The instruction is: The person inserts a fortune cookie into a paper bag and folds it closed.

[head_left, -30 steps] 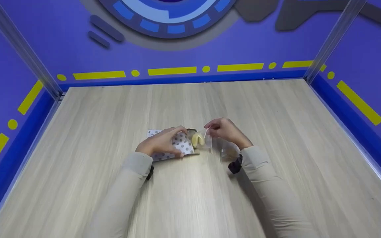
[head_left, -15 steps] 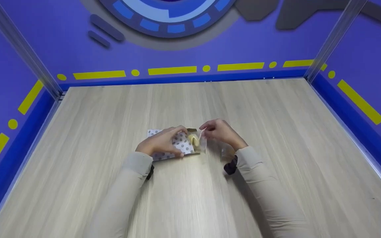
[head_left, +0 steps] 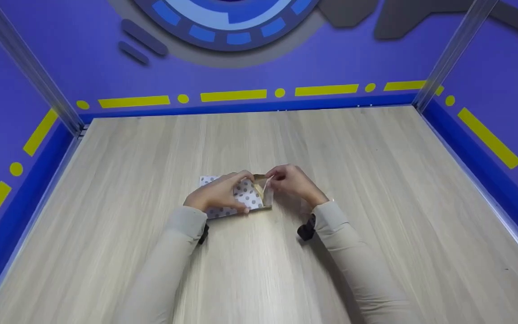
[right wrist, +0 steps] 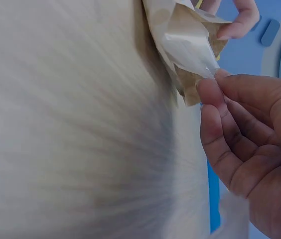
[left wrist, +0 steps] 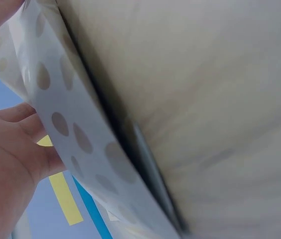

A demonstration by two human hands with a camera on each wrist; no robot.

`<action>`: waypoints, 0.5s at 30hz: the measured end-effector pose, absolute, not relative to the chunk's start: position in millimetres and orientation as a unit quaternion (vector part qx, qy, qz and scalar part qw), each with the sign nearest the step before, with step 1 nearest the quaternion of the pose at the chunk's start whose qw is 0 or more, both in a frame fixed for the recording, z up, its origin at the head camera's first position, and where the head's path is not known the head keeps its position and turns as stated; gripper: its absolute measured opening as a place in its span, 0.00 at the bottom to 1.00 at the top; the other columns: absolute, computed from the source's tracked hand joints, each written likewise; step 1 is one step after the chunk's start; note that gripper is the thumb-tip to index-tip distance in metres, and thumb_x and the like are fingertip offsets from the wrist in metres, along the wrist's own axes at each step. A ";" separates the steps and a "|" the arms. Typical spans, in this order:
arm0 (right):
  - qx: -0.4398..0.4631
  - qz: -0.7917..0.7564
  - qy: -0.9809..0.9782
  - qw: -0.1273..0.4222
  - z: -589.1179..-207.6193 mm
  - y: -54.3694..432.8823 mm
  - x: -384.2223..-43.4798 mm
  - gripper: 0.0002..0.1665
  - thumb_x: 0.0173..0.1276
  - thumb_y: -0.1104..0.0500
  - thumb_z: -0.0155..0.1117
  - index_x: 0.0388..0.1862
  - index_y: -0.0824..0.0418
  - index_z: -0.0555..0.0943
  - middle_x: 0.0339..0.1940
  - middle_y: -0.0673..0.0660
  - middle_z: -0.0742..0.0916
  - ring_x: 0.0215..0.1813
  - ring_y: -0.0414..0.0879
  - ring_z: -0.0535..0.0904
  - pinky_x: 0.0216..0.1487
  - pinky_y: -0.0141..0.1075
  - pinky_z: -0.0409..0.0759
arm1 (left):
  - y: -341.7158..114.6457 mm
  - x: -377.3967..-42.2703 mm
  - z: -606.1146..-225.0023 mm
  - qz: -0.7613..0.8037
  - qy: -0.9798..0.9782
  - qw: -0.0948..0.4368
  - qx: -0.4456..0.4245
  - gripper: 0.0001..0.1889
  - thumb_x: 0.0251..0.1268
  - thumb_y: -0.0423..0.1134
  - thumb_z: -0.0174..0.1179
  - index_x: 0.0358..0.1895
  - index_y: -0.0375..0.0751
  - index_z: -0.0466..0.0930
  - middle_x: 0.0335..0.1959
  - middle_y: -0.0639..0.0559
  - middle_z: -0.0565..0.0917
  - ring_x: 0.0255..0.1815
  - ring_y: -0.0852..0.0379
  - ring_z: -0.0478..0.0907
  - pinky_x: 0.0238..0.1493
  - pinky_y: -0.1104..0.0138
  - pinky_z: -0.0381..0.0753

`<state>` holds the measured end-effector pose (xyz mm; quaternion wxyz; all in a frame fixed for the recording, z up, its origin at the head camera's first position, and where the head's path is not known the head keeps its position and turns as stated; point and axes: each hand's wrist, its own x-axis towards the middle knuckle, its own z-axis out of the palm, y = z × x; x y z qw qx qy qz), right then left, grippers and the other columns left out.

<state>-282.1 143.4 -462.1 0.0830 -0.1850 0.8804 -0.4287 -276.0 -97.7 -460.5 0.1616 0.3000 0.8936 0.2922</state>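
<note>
A white paper bag [head_left: 247, 195] with grey polka dots lies flat on the table, its brown-lined mouth facing right. My left hand [head_left: 216, 194] grips it across, thumb at the near edge and fingers at the far edge, holding the mouth apart. Inside the mouth sits a pale yellow folded piece [head_left: 258, 189], which looks like a fortune cookie, in a clear plastic wrapper [right wrist: 193, 47]. The thumb and forefinger of my right hand [head_left: 296, 183] pinch the wrapper's outer end at the opening. The dotted side of the bag fills much of the left wrist view.
Something clear, like another plastic wrapper [head_left: 305, 207], lies by my right wrist, mostly hidden by it. The wood-grain table [head_left: 151, 153] has blue-purple walls [head_left: 250, 85] at its back and sides.
My right hand has moved left with the wrapped cookie, which has gone from just outside the bag's mouth to inside it. My left hand and the bag have hardly moved.
</note>
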 end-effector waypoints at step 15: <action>-0.153 -0.460 0.869 0.095 -468.4 126.9 -279.6 0.10 0.64 0.64 0.64 0.44 0.65 0.85 0.36 0.59 0.88 0.34 0.40 0.80 0.36 0.28 0.77 | -97.5 -275.7 -459.5 0.299 0.890 0.168 0.300 0.39 0.44 0.48 0.77 0.62 0.59 0.66 0.66 0.56 0.71 0.67 0.55 0.67 0.67 0.54 0.66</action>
